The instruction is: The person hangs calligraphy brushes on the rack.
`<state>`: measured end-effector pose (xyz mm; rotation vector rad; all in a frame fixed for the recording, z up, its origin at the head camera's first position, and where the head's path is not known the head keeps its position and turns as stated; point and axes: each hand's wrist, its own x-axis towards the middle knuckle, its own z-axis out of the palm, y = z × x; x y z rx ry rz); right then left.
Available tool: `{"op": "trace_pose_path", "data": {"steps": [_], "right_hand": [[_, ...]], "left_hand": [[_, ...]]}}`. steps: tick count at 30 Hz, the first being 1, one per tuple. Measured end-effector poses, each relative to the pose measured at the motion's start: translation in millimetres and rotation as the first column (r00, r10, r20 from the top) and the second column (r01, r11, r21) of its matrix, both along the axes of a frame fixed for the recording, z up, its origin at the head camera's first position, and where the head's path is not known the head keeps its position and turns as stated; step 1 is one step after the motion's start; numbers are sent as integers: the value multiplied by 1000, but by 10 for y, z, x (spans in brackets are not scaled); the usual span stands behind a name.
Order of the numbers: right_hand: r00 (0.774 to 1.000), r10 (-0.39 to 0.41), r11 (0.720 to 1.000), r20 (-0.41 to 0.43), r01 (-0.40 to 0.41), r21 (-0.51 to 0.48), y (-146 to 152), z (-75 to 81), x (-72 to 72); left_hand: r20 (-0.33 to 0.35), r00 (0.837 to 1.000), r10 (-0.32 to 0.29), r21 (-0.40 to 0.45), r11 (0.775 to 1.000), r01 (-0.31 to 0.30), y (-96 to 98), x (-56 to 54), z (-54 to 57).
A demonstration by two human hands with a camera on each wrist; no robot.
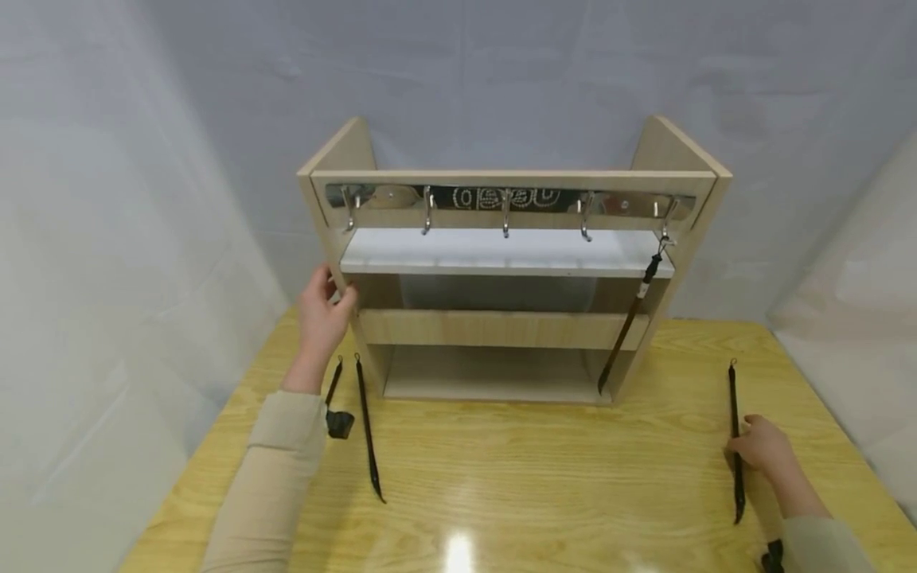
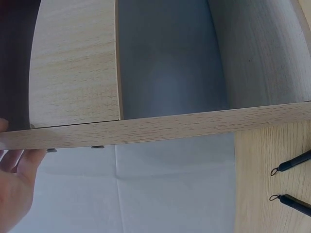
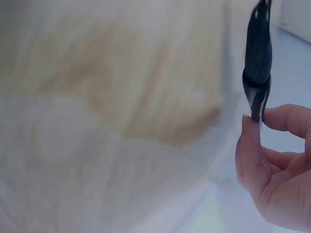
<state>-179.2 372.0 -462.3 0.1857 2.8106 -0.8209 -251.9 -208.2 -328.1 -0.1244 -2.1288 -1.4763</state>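
Observation:
My left hand (image 1: 322,318) grips the left side panel of a wooden shelf unit (image 1: 480,330), thumb at its front edge and fingers round the outer side. In the right wrist view, my right hand (image 3: 282,170) pinches a dark calligraphy brush (image 3: 257,58) between thumb and fingers. The head view has this hand at the right of the table, with the brush's loop end pointing away. Another calligraphy brush (image 1: 626,338) hangs by its loop from the rightmost hook (image 1: 668,219) of the metal rail on the shelf.
Two more dark brushes lie left of the shelf, a long one (image 1: 368,434) and one (image 1: 333,382) partly hidden by a black piece (image 1: 340,424) beside my left sleeve. Several other hooks on the rail (image 1: 458,199) hold nothing. Pale sheeting (image 1: 458,79) hangs behind the table (image 1: 530,469).

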Motion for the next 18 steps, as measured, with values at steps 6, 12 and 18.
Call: {"op": "trace_pose_path", "data": {"steps": [6, 12, 18], "right_hand": [[991, -39, 998, -126, 33, -50, -152, 178, 86], [958, -94, 992, -271, 68, -105, -337, 342, 167], [921, -149, 985, -361, 106, -136, -491, 464, 245]], "left_hand": [[-8, 1000, -2, -1, 1000, 2, 6, 7, -1], [-21, 1000, 3, -1, 1000, -3, 7, -1, 4], [-34, 999, 6, -7, 1000, -7, 9, 3, 3]]}}
